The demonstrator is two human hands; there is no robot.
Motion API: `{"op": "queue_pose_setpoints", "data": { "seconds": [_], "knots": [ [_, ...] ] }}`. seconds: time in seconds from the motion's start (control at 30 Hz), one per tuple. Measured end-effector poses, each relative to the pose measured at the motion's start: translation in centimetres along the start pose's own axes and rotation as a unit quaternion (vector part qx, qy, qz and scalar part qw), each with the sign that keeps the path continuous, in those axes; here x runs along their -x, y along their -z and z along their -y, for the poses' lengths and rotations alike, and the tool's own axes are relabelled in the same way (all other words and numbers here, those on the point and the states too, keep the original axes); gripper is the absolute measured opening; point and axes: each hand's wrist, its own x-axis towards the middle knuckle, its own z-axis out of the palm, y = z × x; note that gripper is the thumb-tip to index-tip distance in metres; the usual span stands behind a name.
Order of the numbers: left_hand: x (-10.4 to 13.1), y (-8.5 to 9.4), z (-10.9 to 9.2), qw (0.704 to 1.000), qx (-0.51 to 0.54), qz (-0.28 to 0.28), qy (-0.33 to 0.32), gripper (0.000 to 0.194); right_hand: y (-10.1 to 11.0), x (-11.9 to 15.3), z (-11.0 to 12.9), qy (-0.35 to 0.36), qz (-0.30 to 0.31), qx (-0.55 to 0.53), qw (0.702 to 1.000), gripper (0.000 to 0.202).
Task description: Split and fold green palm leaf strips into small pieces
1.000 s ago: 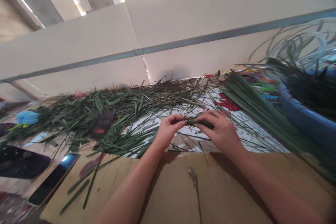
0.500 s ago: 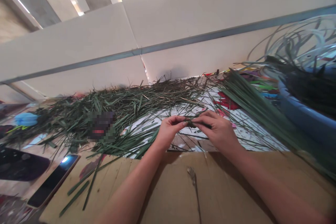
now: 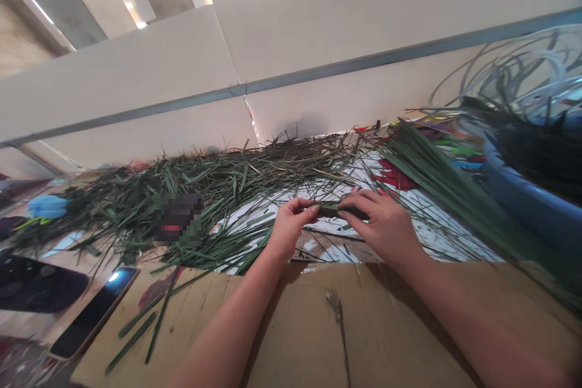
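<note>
My left hand [image 3: 291, 224] pinches one end of a short green leaf strip [image 3: 329, 211] between thumb and fingertips. The other end is gripped by my right hand [image 3: 384, 221], whose palm hides part of it. Both hands hover over white sheets strewn with leaf bits, just past the edge of a cardboard piece [image 3: 295, 339]. A thin dried stem with a pale tip [image 3: 336, 306] lies on the cardboard between my forearms.
Loose green leaves [image 3: 236, 176] are heaped along the wall. A long leaf bundle [image 3: 436, 182] and a blue basin [image 3: 527, 188] are at right. A phone [image 3: 93, 315] and several cut strips [image 3: 131, 342] lie at left. Clear coiled strips stand behind the basin.
My hands have moved slightly apart, and a longer, flatter stretch of the green strip shows between them. Both hands still hold it.
</note>
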Motion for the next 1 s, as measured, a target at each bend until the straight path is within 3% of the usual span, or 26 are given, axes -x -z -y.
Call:
{"op": "queue_pose_setpoints", "data": {
  "seconds": [0.2, 1.0],
  "knots": [
    [0.0, -0.1, 0.2, 1.000, 0.018, 0.004, 0.015, 0.035, -0.3, 0.0, -0.3, 0.025, -0.001, 0.027, 0.999, 0.010],
    [0.2, -0.7, 0.6, 1.000, 0.017, -0.004, 0.019, 0.033, -1.1, 0.2, 0.7, -0.030, -0.010, -0.015, 0.999, 0.015]
  ]
}}
